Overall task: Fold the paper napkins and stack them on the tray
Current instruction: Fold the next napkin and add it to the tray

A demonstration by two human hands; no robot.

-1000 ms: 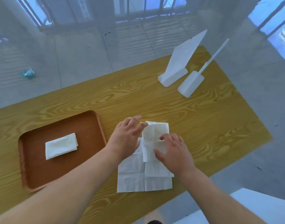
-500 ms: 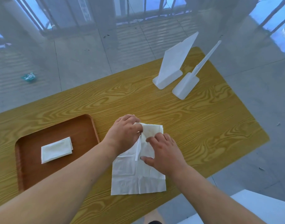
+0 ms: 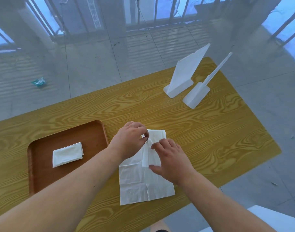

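A white paper napkin (image 3: 140,185) lies spread on the yellow wooden table, near its front edge. Its far part is doubled over into a raised fold (image 3: 147,156). My left hand (image 3: 130,139) pinches the top of that fold between thumb and fingers. My right hand (image 3: 170,158) lies flat on the napkin just right of the fold, fingers spread and pressing it down. To the left stands a brown tray (image 3: 43,178), and one folded white napkin (image 3: 67,154) lies in its middle.
Two white plastic stands (image 3: 185,76) (image 3: 196,96) are at the table's far right. The table's front edge (image 3: 160,220) runs just below the napkin. A crumpled teal wrapper (image 3: 39,82) lies on the tiled floor beyond the table.
My left hand has closed from open fingers into a pinch on the napkin's fold and lifted it into a ridge. My right hand has stayed pressing on the napkin.
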